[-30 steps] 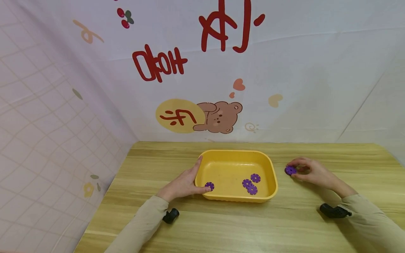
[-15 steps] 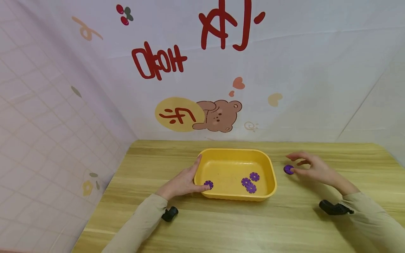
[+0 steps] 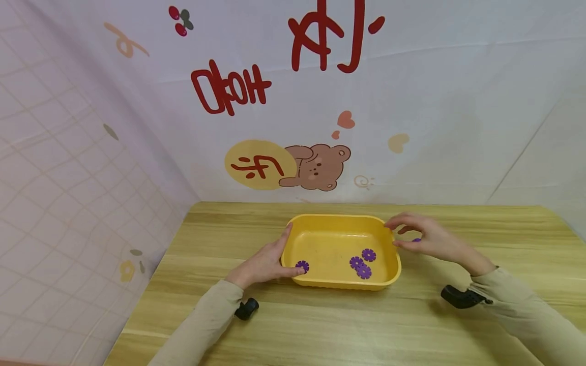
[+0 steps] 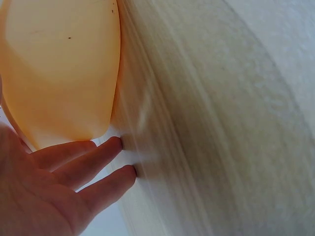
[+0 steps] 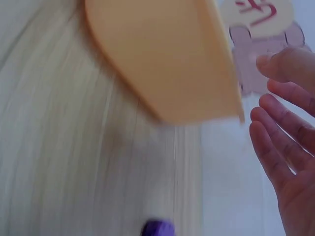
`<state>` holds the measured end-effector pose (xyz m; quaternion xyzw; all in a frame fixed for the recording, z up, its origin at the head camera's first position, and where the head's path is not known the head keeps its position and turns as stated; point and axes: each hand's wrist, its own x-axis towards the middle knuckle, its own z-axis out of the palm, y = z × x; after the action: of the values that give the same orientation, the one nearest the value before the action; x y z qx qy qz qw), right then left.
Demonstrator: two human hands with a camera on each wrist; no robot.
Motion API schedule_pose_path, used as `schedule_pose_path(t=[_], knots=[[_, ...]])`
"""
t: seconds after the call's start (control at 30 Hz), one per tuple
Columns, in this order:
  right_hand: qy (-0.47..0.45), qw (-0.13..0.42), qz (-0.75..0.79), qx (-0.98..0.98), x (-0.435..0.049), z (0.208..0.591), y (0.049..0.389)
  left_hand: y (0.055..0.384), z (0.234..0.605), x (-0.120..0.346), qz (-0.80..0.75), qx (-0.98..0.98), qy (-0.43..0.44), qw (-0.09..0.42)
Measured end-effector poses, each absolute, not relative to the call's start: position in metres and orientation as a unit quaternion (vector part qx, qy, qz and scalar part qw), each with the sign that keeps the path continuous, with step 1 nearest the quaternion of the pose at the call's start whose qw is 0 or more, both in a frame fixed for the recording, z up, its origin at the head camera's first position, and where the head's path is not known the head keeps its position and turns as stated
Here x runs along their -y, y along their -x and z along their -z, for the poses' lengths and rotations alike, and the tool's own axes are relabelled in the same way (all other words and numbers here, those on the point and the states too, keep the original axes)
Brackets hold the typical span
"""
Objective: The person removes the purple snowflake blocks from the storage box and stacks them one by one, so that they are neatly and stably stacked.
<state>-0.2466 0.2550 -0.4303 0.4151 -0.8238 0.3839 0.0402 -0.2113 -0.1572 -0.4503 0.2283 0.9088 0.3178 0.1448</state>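
A yellow plastic basin (image 3: pixel 327 249) stands on the table. My left hand (image 3: pixel 263 265) grips its left end, thumb over the front rim and fingers along the outside wall; the left wrist view shows the fingers (image 4: pixel 91 162) against that end. Three purple snowflake discs (image 3: pixel 369 255) with notched edges lie at the basin's right, two overlapping. Another purple snowflake disc (image 3: pixel 302 265) is by my left thumb. My right hand (image 3: pixel 430 240) is at the right rim, fingers loosely bent and nothing between them. Behind it, mostly hidden, a purple disc (image 3: pixel 416 240) lies on the table.
The wood-grain table (image 3: pixel 339 325) runs back to a white printed cloth wall (image 3: pixel 458 127) right behind the basin. A second cloth wall (image 3: pixel 78 193) with a grid pattern closes off the left side. Black wrist mounts (image 3: pixel 462 297) hang below both forearms.
My right hand has let go of the purple disc on the table and moved left to the basin's right rim. My left hand stays on the basin; the discs inside have not moved.
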Motion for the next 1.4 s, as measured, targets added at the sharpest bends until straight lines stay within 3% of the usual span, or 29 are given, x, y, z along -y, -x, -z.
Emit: schedule_pose_path(t=[0.47, 1.07, 1.4], knots=[[-0.467, -0.038, -0.390, 0.793, -0.192, 0.426, 0.234, 0.211, 0.451, 0.156, -0.320, -0.908, -0.228, 0.144], [-0.517, -0.173, -0.276, 0.791, -0.179, 0.433, 0.254, 0.209, 0.454, 0.156, -0.318, -0.913, -0.218, 0.136], [-0.536, -0.169, -0.225, 0.796, -0.174, 0.433, 0.253, 0.209, 0.453, 0.155, -0.322, -0.912, -0.211, 0.141]])
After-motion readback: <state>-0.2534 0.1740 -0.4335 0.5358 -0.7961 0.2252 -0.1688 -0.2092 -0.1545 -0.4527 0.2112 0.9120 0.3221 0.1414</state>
